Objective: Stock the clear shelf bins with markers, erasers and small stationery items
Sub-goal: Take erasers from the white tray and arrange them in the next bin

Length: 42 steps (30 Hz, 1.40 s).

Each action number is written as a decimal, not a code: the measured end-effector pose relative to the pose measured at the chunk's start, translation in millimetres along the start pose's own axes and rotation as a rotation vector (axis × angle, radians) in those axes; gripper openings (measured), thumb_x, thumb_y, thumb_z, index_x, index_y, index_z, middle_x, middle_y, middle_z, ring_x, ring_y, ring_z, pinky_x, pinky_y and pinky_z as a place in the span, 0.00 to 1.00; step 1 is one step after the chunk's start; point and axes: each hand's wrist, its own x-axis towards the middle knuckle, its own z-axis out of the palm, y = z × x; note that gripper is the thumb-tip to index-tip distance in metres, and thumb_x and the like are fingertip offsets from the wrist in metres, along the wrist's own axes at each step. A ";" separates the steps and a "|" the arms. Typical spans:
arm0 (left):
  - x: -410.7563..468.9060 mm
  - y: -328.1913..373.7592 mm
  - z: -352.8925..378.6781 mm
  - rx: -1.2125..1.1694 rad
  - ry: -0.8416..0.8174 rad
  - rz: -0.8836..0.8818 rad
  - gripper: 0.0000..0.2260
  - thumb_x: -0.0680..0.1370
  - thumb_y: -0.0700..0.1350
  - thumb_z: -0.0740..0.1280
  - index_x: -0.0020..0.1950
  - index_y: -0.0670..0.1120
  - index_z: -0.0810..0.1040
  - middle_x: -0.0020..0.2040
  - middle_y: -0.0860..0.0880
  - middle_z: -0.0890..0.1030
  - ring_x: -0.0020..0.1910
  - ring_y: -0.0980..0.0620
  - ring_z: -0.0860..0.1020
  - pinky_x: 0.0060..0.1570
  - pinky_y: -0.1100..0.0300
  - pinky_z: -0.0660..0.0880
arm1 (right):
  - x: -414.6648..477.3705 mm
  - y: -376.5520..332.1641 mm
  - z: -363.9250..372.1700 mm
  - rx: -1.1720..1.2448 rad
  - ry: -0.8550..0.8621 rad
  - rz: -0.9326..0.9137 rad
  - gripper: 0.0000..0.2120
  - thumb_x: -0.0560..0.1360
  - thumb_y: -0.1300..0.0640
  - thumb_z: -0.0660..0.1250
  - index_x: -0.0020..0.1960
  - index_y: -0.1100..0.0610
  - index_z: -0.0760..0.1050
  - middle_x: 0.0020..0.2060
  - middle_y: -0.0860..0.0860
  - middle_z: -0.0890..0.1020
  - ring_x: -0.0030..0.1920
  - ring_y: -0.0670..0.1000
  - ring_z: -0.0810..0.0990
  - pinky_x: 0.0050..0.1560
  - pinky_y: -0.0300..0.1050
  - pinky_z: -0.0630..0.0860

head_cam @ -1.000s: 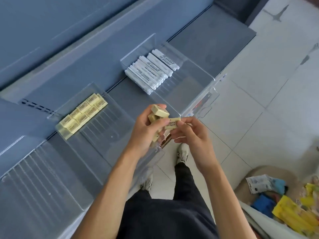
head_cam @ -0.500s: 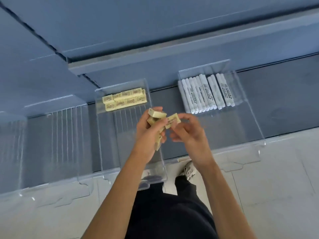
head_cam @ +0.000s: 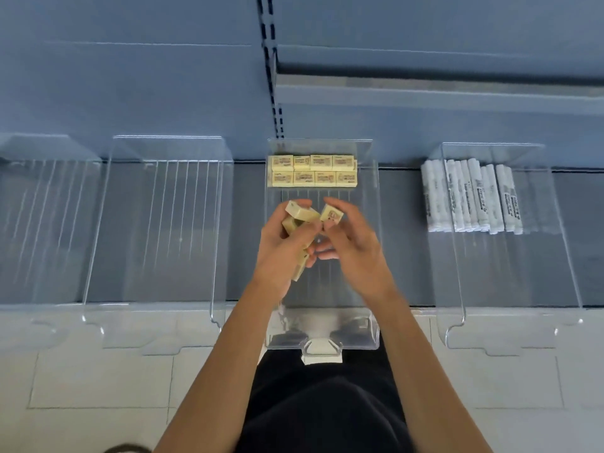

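Note:
My left hand (head_cam: pixel 287 246) grips a bunch of several yellow erasers (head_cam: pixel 299 215) above the middle clear bin (head_cam: pixel 372 256). My right hand (head_cam: pixel 351 246) pinches a single yellow eraser (head_cam: pixel 331 213) just to the right of that bunch. Two rows of the same erasers (head_cam: pixel 313 170) lie at the back of this bin. The clear bin (head_cam: pixel 562 273) to the right holds a row of white markers (head_cam: pixel 470 199) at its back.
Two clear bins (head_cam: pixel 215 256) (head_cam: pixel 49 152) stand to the left with nothing in them. All bins sit on a grey-blue shelf (head_cam: pixel 248 230) against a blue back panel. Below the shelf edge is a pale tiled floor (head_cam: pixel 490 387).
The view has swung to face the eraser bin square on. Both hands have moved forward over that bin, and the right hand has drawn one eraser a little away from the bunch.

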 end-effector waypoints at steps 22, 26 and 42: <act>31.0 21.7 -5.2 -0.098 0.278 0.052 0.09 0.77 0.36 0.66 0.54 0.46 0.76 0.33 0.51 0.75 0.28 0.51 0.69 0.26 0.60 0.68 | 105.2 0.2 27.7 -0.154 0.155 0.153 0.06 0.78 0.61 0.66 0.54 0.53 0.74 0.34 0.49 0.81 0.35 0.46 0.82 0.43 0.44 0.82; 35.0 26.8 -4.6 -0.119 0.281 0.087 0.09 0.76 0.37 0.66 0.54 0.46 0.75 0.33 0.51 0.76 0.29 0.51 0.68 0.26 0.60 0.67 | 126.8 5.1 42.1 -0.166 0.221 0.208 0.07 0.75 0.59 0.71 0.50 0.58 0.74 0.34 0.44 0.79 0.31 0.36 0.79 0.31 0.27 0.71; 39.3 23.8 -12.4 -0.179 0.306 0.085 0.10 0.74 0.39 0.66 0.55 0.48 0.76 0.35 0.49 0.75 0.28 0.52 0.69 0.25 0.60 0.68 | 131.6 16.9 48.6 -0.227 0.310 0.274 0.06 0.72 0.57 0.71 0.38 0.49 0.80 0.32 0.46 0.84 0.39 0.48 0.85 0.49 0.49 0.82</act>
